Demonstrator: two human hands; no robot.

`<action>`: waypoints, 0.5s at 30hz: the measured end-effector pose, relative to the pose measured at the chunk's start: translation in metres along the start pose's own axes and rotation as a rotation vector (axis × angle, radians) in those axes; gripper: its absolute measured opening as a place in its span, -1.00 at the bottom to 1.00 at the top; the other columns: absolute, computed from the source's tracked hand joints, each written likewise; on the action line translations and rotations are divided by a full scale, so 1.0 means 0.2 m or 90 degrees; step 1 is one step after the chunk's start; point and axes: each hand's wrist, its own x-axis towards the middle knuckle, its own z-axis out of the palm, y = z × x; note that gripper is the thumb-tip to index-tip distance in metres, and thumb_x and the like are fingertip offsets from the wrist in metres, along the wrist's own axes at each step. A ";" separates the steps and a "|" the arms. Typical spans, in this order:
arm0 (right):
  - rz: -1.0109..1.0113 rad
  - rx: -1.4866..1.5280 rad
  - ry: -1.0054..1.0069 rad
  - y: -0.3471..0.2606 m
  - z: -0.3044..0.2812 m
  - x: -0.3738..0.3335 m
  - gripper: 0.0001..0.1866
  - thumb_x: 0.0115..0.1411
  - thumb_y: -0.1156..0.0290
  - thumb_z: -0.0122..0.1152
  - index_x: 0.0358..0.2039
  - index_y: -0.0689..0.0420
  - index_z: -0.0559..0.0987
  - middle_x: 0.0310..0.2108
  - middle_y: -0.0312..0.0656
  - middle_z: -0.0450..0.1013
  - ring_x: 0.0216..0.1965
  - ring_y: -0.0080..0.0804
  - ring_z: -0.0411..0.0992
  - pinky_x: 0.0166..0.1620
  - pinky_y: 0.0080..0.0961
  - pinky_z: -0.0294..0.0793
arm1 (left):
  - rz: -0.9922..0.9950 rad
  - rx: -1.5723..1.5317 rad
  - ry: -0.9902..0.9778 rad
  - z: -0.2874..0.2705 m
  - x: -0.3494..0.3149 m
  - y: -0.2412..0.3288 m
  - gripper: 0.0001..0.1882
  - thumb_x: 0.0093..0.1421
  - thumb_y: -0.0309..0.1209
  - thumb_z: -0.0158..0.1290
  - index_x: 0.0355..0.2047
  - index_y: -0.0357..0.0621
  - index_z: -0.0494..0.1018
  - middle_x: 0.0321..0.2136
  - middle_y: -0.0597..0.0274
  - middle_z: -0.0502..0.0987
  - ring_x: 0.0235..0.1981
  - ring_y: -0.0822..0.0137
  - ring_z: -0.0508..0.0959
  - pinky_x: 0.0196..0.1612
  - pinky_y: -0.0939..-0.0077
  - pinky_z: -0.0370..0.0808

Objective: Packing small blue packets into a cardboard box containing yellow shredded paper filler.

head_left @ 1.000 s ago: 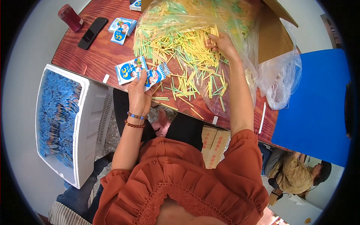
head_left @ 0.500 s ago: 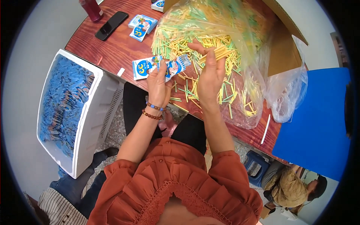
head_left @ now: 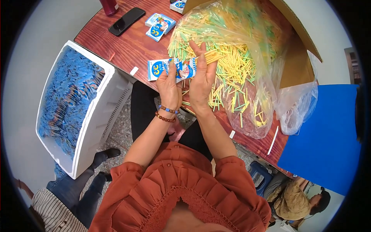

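My left hand (head_left: 168, 91) is closed on small blue-and-white packets. One packet (head_left: 156, 70) sticks out to the left of its fingers, and another packet (head_left: 188, 70) points right toward my other hand. A bundle of thin yellow sticks (head_left: 213, 57) is pinched in my right hand (head_left: 201, 87), thumb on top, fingers partly stretched. The bundle's near end meets the right end of the second packet; whether any sticks are inside it I cannot tell. Behind my hands, a heap of loose yellow and green sticks (head_left: 235, 62) spills from a clear plastic bag (head_left: 247, 27).
A white foam box (head_left: 110, 77) full of blue packets stands at the left. On the red wooden table (head_left: 143, 50) lie a black phone (head_left: 126, 21), more packets (head_left: 158, 30) and a red bottle (head_left: 109, 7). A cardboard box (head_left: 295, 65) and blue panel (head_left: 317, 131) are at right. Two people sit nearby.
My right hand has moved left with the sticks, bringing them to the right end of the packet in my left hand. The whole view has shifted slightly.
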 end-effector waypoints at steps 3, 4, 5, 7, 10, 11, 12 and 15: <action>0.020 -0.037 -0.036 0.03 -0.02 -0.03 -0.58 0.40 0.26 -0.24 0.08 0.37 0.26 0.17 0.01 0.27 0.25 -0.30 0.12 0.29 -0.39 -0.02 | -0.007 0.009 -0.008 -0.04 0.02 -0.01 -0.74 0.34 -0.28 -0.08 -0.22 -0.24 0.45 -0.26 0.21 0.55 -0.28 0.42 0.56 -0.21 0.45 0.55; 0.036 0.014 -0.030 0.04 -0.02 -0.02 -0.54 0.40 0.26 -0.25 0.11 0.37 0.30 0.18 0.00 0.26 0.26 -0.28 0.13 0.30 -0.39 -0.04 | -0.005 -0.009 -0.014 -0.05 0.03 -0.02 -0.73 0.33 -0.28 -0.08 -0.21 -0.25 0.45 -0.26 0.20 0.55 -0.27 0.40 0.56 -0.18 0.44 0.54; 0.039 0.015 -0.033 0.05 -0.03 -0.01 -0.54 0.40 0.26 -0.25 0.11 0.37 0.30 0.18 0.00 0.26 0.26 -0.28 0.13 0.30 -0.39 -0.04 | -0.003 -0.009 -0.012 -0.04 0.03 -0.01 -0.73 0.33 -0.28 -0.08 -0.21 -0.25 0.45 -0.26 0.20 0.55 -0.27 0.40 0.56 -0.18 0.44 0.54; 0.081 0.034 -0.039 0.05 -0.04 0.00 -0.54 0.40 0.24 -0.25 0.11 0.33 0.33 0.17 -0.03 0.26 0.22 -0.33 0.16 0.24 -0.38 0.11 | -0.026 -0.023 -0.016 -0.04 0.03 0.00 -0.73 0.33 -0.27 -0.08 -0.21 -0.25 0.45 -0.25 0.19 0.55 -0.26 0.38 0.56 -0.15 0.42 0.53; 0.090 0.058 -0.047 0.06 -0.08 0.04 -0.50 0.39 0.23 -0.23 0.18 0.35 0.27 0.21 -0.07 0.22 0.17 -0.39 0.20 0.19 -0.42 0.20 | -0.039 -0.026 -0.032 -0.04 0.06 -0.03 -0.72 0.33 -0.28 -0.08 -0.19 -0.27 0.44 -0.22 0.16 0.55 -0.22 0.35 0.56 -0.13 0.41 0.52; 0.128 0.072 -0.044 0.06 -0.10 0.05 -0.50 0.38 0.23 -0.22 0.17 0.35 0.27 0.22 -0.07 0.20 0.18 -0.39 0.20 0.18 -0.43 0.21 | -0.050 -0.027 -0.032 -0.04 0.06 -0.03 -0.72 0.33 -0.28 -0.08 -0.18 -0.28 0.43 -0.21 0.15 0.55 -0.20 0.34 0.56 -0.12 0.41 0.52; 0.096 0.066 -0.054 0.08 -0.11 0.07 -0.51 0.37 0.25 -0.18 0.17 0.34 0.27 0.22 -0.07 0.20 0.16 -0.39 0.22 0.18 -0.42 0.21 | -0.051 -0.036 -0.031 -0.03 0.07 -0.04 -0.72 0.33 -0.29 -0.08 -0.16 -0.30 0.42 -0.19 0.13 0.54 -0.18 0.33 0.56 -0.09 0.41 0.51; 0.106 0.001 -0.070 0.09 -0.14 0.08 -0.51 0.36 0.26 -0.16 0.18 0.33 0.26 0.20 -0.08 0.21 0.12 -0.39 0.25 0.18 -0.41 0.23 | -0.063 -0.051 -0.051 0.00 0.06 -0.03 -0.72 0.33 -0.30 -0.07 -0.15 -0.30 0.42 -0.18 0.12 0.54 -0.17 0.32 0.55 -0.08 0.41 0.51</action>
